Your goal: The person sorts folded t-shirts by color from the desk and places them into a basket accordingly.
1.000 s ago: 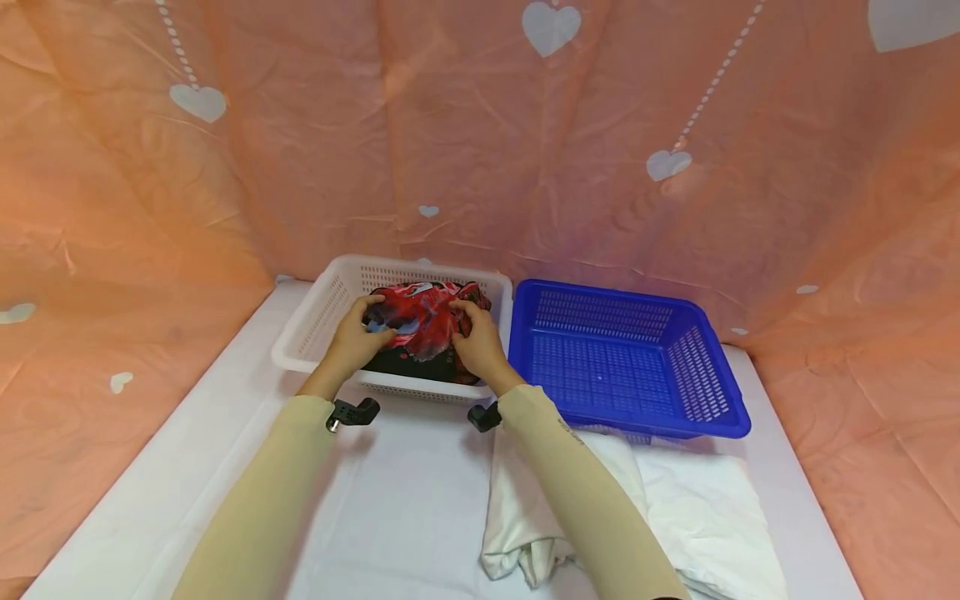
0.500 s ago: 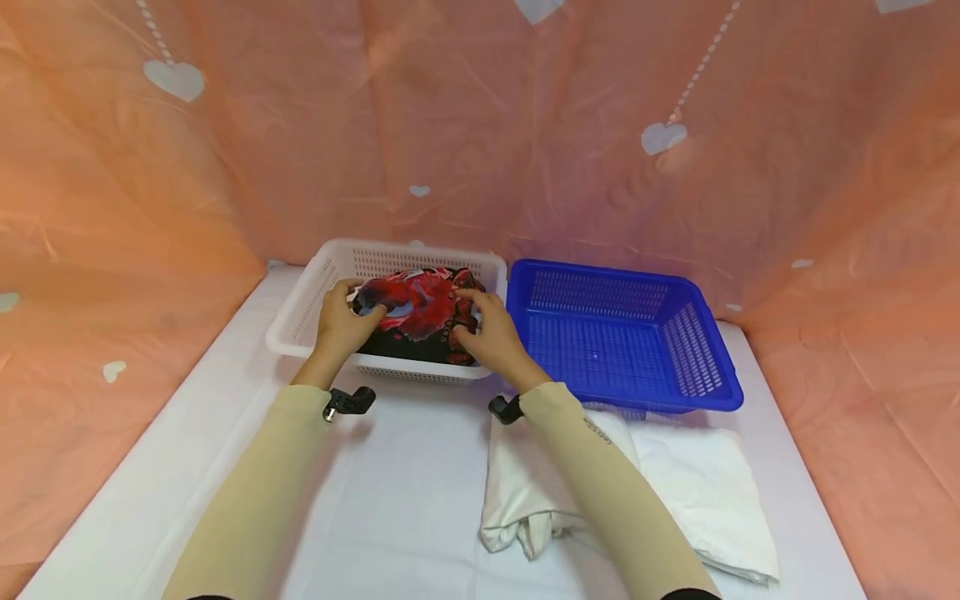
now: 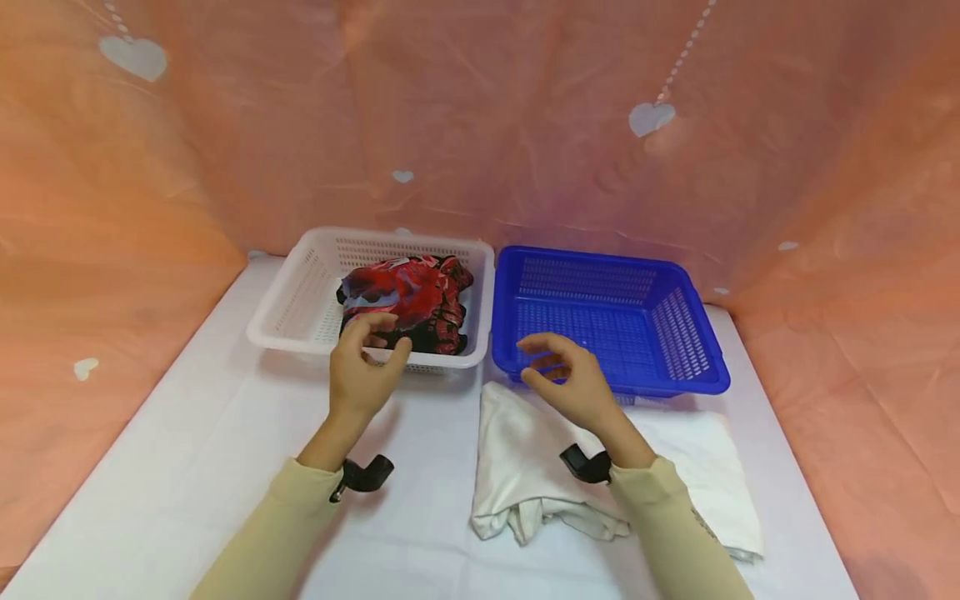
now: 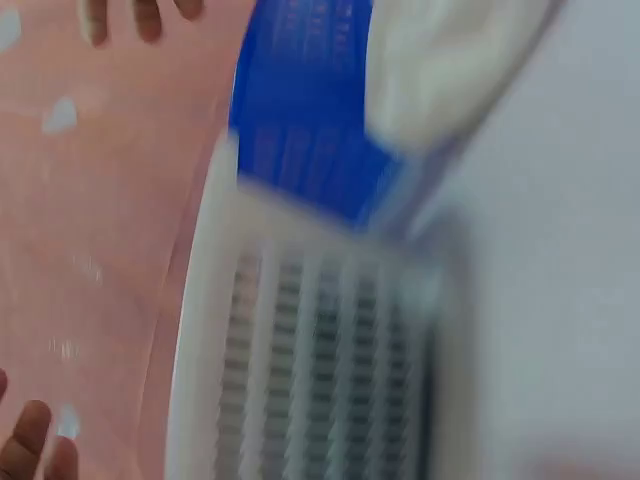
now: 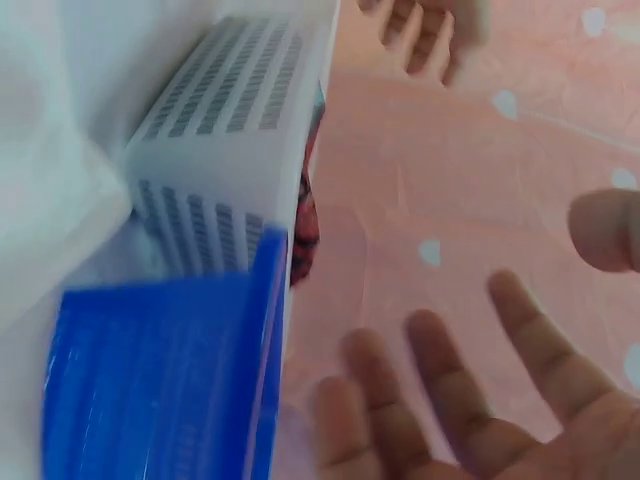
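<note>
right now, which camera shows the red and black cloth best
The head view: it shows the red and black cloth nearly whole inside the white basket. The right wrist view catches only a red sliver past the basket's rim; in the left wrist view, blurred, I can't make it out.

Fingers loosely curved, the left hand [image 3: 363, 371] hovers by a white plastic basket [image 3: 296, 292] holding a rumpled red-and-black garment [image 3: 412, 292]; beyond the right hand [image 3: 576, 385] sits a blue plastic basket [image 3: 622, 342], with folded white cloths [image 3: 517, 467] below on the worktop [image 3: 405, 533].
</note>
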The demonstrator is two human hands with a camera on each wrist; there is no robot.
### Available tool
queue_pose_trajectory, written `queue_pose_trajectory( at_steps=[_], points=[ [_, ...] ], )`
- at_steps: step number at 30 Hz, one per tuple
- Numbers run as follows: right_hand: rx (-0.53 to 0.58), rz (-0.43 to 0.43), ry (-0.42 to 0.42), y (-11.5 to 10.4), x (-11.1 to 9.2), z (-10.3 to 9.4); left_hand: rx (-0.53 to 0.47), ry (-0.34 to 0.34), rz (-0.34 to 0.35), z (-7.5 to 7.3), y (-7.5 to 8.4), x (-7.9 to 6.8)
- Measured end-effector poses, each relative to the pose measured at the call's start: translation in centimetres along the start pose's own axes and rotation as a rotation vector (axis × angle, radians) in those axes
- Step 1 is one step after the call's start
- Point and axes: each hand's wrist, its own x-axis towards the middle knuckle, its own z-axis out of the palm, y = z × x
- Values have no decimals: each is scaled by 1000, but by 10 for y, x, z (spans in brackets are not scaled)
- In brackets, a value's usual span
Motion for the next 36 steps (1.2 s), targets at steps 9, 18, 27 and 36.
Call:
queue_pose_trajectory(
  at_steps=[9, 18, 27, 36],
  points=[
    [-186, 217, 7, 24, -57, -18, -50, -249, -188, 29, 13, -56],
    [-294, 304, -2, 47, -89, -14, -84, -595, -351, 54, 19, -100],
    [-364, 361, 60, 51, -106, -13, -71, -682, -381, 66, 15, -124],
    [-403, 475, 4, 57, -115, -19, -120, -754, -438, 64, 13, -129]
  ],
)
